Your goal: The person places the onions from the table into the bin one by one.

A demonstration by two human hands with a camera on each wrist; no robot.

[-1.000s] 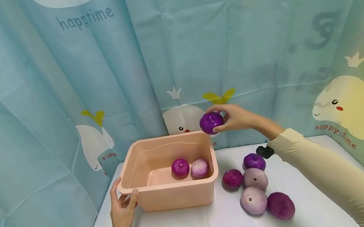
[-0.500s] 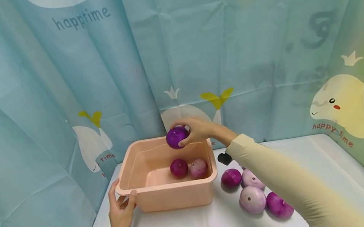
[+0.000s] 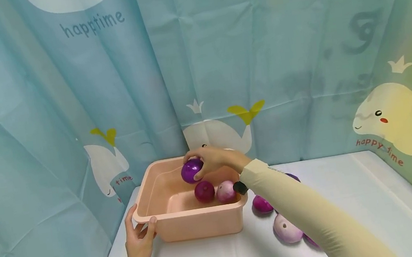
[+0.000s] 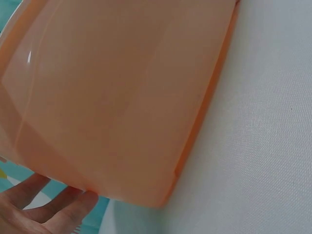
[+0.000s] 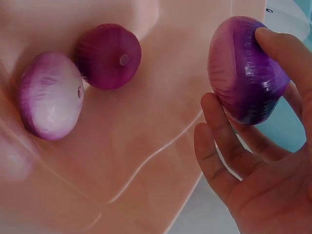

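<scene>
My right hand (image 3: 212, 161) holds a dark purple onion (image 3: 192, 171) between thumb and fingers, over the inside of a peach plastic bin (image 3: 199, 225). In the right wrist view the purple onion (image 5: 246, 70) is pinched by the thumb and fingertips. Inside the bin, a magenta onion (image 3: 204, 191) and a pale pink-white onion (image 3: 226, 192) lie side by side. My left hand (image 3: 139, 246) grips the bin's near left corner at the rim. In the left wrist view, its fingers (image 4: 73, 207) touch the bin wall (image 4: 117, 107).
Right of the bin, a magenta onion (image 3: 263, 204) and a pale onion (image 3: 287, 227) lie on the white table (image 3: 355, 191). More onions there are partly hidden by my right sleeve (image 3: 302, 207). A printed curtain (image 3: 220, 57) hangs behind the table.
My right hand has carried the purple onion leftward from beyond the bin's right rim, then lower over the bin's inside. The left hand has stayed at the corner.
</scene>
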